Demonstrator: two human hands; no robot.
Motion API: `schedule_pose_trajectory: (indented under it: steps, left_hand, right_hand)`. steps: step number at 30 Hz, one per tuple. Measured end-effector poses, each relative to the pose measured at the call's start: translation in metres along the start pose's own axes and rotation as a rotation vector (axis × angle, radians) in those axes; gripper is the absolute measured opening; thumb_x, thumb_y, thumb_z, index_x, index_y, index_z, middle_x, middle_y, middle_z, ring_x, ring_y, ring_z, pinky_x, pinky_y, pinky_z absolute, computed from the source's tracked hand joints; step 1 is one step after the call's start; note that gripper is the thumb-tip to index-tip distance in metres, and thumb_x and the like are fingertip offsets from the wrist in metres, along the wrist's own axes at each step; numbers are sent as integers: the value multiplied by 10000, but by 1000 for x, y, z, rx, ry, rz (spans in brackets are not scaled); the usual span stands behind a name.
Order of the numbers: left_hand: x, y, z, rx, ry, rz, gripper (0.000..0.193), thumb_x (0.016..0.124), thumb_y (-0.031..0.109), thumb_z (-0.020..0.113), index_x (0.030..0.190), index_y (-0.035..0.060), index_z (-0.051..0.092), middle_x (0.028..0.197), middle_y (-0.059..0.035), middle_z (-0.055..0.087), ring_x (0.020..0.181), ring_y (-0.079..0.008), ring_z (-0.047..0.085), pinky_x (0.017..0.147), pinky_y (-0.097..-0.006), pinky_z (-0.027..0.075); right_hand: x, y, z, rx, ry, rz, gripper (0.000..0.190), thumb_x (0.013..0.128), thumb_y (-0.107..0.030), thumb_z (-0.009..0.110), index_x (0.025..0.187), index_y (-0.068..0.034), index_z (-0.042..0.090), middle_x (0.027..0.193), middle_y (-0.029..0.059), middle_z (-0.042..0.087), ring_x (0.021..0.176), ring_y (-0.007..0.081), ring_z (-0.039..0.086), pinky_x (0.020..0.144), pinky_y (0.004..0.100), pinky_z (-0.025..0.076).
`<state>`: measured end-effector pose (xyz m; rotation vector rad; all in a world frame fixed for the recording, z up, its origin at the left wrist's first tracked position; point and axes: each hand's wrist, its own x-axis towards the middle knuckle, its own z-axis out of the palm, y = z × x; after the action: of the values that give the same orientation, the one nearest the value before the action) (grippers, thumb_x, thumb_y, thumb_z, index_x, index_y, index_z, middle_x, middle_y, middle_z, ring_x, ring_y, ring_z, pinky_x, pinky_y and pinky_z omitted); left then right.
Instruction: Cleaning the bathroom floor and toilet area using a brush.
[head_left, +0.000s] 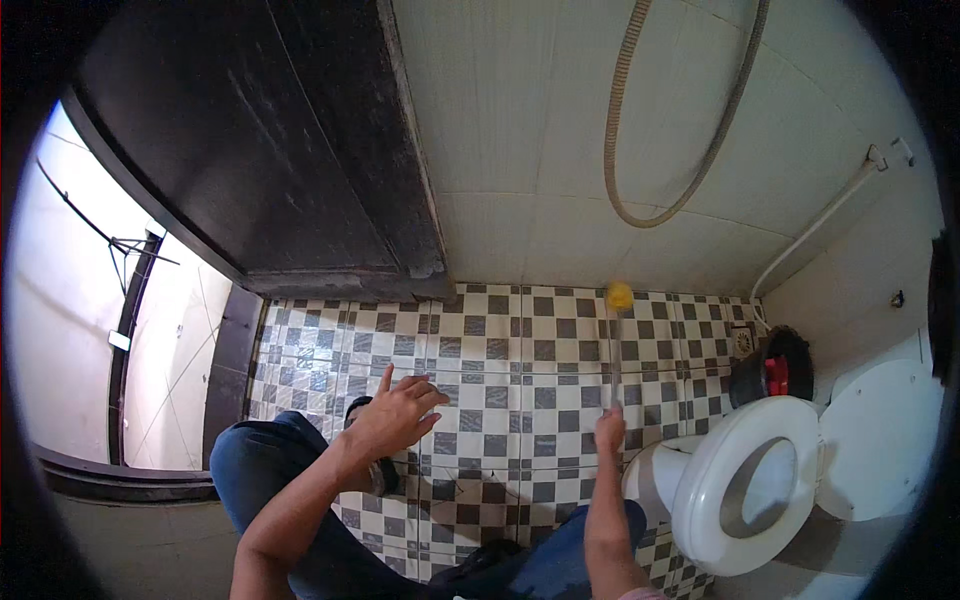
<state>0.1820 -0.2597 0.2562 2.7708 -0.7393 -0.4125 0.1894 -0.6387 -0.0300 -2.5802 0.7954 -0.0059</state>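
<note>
My right hand (610, 431) grips the handle of a long thin brush (616, 352), whose yellow head (619, 296) is at the foot of the tiled wall. The brush looks slightly blurred. My left hand (405, 412) is empty, its fingers spread above the checkered floor tiles (480, 390), near my left knee. A white toilet (690, 502) with its lid raised stands to the right of my right hand.
A dark bucket (750, 367) with a red item (777, 375) inside stands behind the toilet, near a floor drain (742, 341). A ribbed hose (615, 142) hangs on the wall. A dark door (300, 165) stands at the upper left, beside a bright doorway.
</note>
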Motion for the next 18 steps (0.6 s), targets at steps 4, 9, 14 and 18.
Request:
schedule_pose_trajectory:
  steps: [4, 9, 14, 18]
  left_hand:
    - [1, 0, 7, 45, 13, 36, 268, 847, 214, 467, 1090, 114, 519, 1114, -100, 508, 1142, -252, 403, 961, -595, 188]
    - [5, 1, 9, 9, -14, 12, 270, 846, 215, 467, 1094, 121, 517, 1118, -97, 504, 1138, -247, 408, 958, -598, 189]
    - [5, -2, 3, 25, 55, 6, 261, 846, 213, 470, 1084, 121, 523, 1082, -90, 526, 1119, -242, 427, 965, -579, 201]
    - [1, -9, 4, -4, 55, -8, 253, 848, 212, 470, 1078, 124, 529, 1073, -90, 533, 1111, -243, 434, 966, -580, 196]
  right_hand:
    - [3, -12, 5, 153, -6, -56, 175, 806, -140, 424, 913, -40, 522, 682, 188, 580, 639, 379, 568, 549, 428, 457]
    - [-91, -71, 64, 112, -318, -308, 157, 810, -137, 436, 859, -26, 537, 717, 166, 589, 638, 336, 581, 522, 411, 466]
    - [-64, -55, 42, 159, -89, -379, 242, 827, -158, 420, 1016, -42, 516, 684, 193, 568, 628, 349, 570, 552, 449, 448]
    - [-35, -26, 4, -6, -137, -164, 311, 858, -272, 365, 1057, -92, 524, 726, 200, 587, 686, 394, 562, 595, 460, 441]
